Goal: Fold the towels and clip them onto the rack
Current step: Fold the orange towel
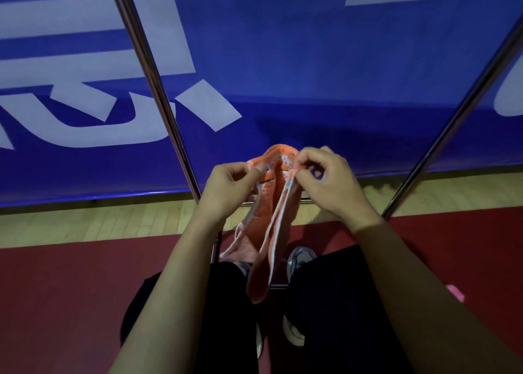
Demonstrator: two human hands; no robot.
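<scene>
Your left hand [226, 187] and right hand [328, 181] each pinch a top edge of the orange towel [268, 218], which hangs between your forearms. Two metal rack poles [152, 76] slant up past a blue banner [283, 62].

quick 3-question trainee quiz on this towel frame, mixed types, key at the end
1. True or false: the orange towel is already clipped to the rack pole.
2. Which hand pinches the towel's upper edge?
A. only the left hand
B. only the right hand
C. both hands
3. Fill in: the towel's lower end hangs in front of the person's ____ trousers.

Key
1. False. The towel hangs from the two hands, in front of the poles, and no clip shows.
2. C. Each hand pinches one side of the top edge, which bows up between them.
3. black
</scene>
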